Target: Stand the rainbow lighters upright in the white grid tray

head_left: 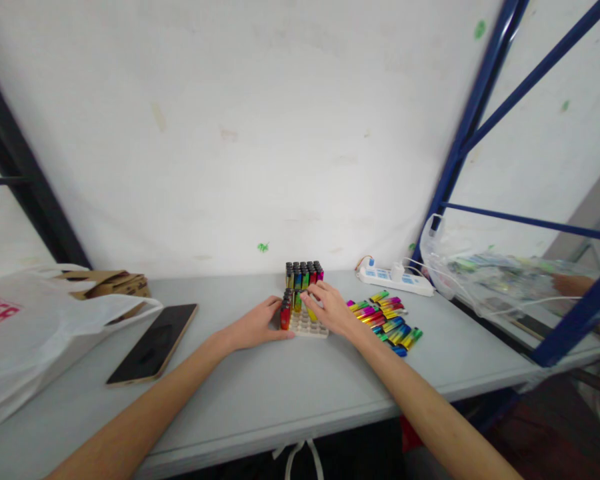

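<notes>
A pale holder with rows of holes (310, 327) lies on the table, partly filled with lighters. A red lighter (285, 317) stands upright at its front left corner, with more lighters behind it. My left hand (261, 323) grips the holder's left side, thumb along the front edge and fingers by the red lighter. Above the holder, my right hand (330, 308) pinches a yellow lighter (312, 315) over the holes; its upper end is hidden by the fingers. Behind stands a full block of upright lighters with black tops (304, 275).
Loose shiny lighters (387, 321) lie in a pile to the right. A white power strip (397, 280) sits near the wall. At left are a phone (154, 344) and a white plastic bag (35, 333). A blue metal frame (460, 147) rises at right; another person's hand (573, 285) shows beyond it.
</notes>
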Motion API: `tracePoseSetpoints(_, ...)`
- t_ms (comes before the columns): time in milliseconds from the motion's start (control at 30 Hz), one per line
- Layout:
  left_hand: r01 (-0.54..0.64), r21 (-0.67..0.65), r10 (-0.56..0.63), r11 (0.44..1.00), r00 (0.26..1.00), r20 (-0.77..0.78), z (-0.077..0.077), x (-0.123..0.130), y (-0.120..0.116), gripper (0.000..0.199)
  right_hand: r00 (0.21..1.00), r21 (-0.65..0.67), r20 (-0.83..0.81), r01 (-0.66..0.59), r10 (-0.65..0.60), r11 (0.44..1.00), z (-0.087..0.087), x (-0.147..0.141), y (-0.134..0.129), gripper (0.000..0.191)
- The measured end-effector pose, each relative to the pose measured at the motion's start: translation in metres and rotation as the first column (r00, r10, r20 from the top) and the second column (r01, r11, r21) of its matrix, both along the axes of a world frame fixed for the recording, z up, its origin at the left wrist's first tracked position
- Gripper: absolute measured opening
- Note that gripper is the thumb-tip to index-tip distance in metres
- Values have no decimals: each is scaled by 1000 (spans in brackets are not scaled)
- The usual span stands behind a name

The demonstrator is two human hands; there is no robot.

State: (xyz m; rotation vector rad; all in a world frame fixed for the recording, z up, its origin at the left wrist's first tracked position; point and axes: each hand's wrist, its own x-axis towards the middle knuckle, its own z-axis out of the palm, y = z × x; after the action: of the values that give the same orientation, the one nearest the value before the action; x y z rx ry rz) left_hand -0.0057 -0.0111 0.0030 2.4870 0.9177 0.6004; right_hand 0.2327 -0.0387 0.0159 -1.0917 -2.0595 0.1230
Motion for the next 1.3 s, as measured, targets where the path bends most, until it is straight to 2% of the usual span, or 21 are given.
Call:
tracePoseSetpoints(167, 4, -3, -4, 1000, 1000, -1, 0, 0, 0, 60, 999, -47, -28, 31, -32, 998, 1, 4, 3, 38)
tracePoseSetpoints(367, 2, -17, -2, 1000, 1000, 5, -1, 0, 1, 61, 999, -123, 12, -36, 38, 992, 1, 1, 0, 34)
tracePoseSetpoints(600, 0, -10, 0, 1000, 1000, -4, -2, 1, 0, 63, 986, -60, 152, -59, 67, 996, -7, 2, 7, 28)
tracePoseSetpoints(800, 2, 3, -2, 1000, 1000, -6, -4, 2, 2, 65, 959, -107, 284, 23, 8, 994, -5, -1, 6, 21)
tracePoseSetpoints(967, 14, 12, -14, 1000, 1000, -5, -5, 0, 5, 63, 893, -82, 440, 152, -101, 985, 3, -9, -2, 30)
tracePoseSetpoints(1067, 11, 9, -11, 1000, 1000, 2, -5, 0, 4, 62, 885, -87, 461, 120, -66, 989, 5, -9, -4, 35)
tracePoseSetpoints(1167, 1, 3, -1, 1000, 1000, -10, -2, 1, 3, 63, 912, -73, 398, 144, -103, 987, 9, 6, 0, 42)
tracePoseSetpoints(1233, 0, 3, 0, 1000, 1000, -27, -1, 1, 2, 63, 903, -58, 375, 246, -208, 967, 11, 26, 7, 44)
tracePoseSetpoints(1300, -1, 4, 1, 1000, 999, -42, 0, 2, 1, 63, 852, -84, 415, 385, -320, 919, 12, 52, 15, 41)
